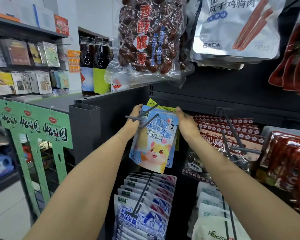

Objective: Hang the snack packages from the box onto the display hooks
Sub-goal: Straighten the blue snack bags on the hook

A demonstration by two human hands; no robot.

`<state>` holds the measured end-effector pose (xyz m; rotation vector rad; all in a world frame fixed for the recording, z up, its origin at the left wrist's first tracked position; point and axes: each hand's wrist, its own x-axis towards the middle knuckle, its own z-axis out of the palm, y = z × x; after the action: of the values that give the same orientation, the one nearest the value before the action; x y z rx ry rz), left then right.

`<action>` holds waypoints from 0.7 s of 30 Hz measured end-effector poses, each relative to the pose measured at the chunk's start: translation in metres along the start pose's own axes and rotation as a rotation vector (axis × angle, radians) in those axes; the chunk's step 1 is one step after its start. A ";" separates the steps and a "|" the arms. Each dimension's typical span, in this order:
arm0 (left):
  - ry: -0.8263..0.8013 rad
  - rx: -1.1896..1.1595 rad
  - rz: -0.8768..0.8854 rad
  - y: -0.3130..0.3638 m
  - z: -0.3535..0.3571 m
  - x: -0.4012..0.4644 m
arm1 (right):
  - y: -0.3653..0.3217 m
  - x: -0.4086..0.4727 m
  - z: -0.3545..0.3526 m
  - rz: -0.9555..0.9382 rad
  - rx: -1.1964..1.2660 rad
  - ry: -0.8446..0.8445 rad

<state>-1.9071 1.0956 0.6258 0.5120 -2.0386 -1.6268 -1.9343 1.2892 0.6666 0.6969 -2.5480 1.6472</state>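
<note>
The blue hamster pouch (154,139) hides most of the yellow-green pack (152,103) behind it.

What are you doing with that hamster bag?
A person is stocking a shop display. Both hands, the left hand and the right hand, grip the top corners of a light blue snack pouch with a cartoon hamster, working it onto a grey metal display hook. More pouches sit behind it, with a yellow-green one peeking out at the back.
</note>
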 end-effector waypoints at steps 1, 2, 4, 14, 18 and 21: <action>-0.005 0.007 0.052 0.007 0.000 0.003 | 0.000 -0.001 0.000 -0.022 -0.023 -0.017; 0.004 -0.002 0.110 0.018 0.002 0.002 | 0.000 -0.002 0.001 -0.039 -0.055 -0.040; -0.006 0.099 0.239 0.044 0.005 -0.003 | -0.002 -0.001 0.000 -0.058 -0.138 -0.088; -0.053 0.534 0.305 0.046 -0.001 0.012 | -0.006 0.007 0.001 -0.113 -0.416 -0.102; -0.006 0.688 0.420 0.052 -0.004 0.009 | -0.010 0.012 0.001 -0.086 -0.467 -0.119; 0.001 0.736 0.375 0.053 -0.004 0.007 | -0.011 0.013 0.001 -0.070 -0.483 -0.123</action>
<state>-1.9096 1.1004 0.6790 0.3285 -2.5137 -0.6347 -1.9412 1.2798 0.6792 0.8422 -2.8022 0.9297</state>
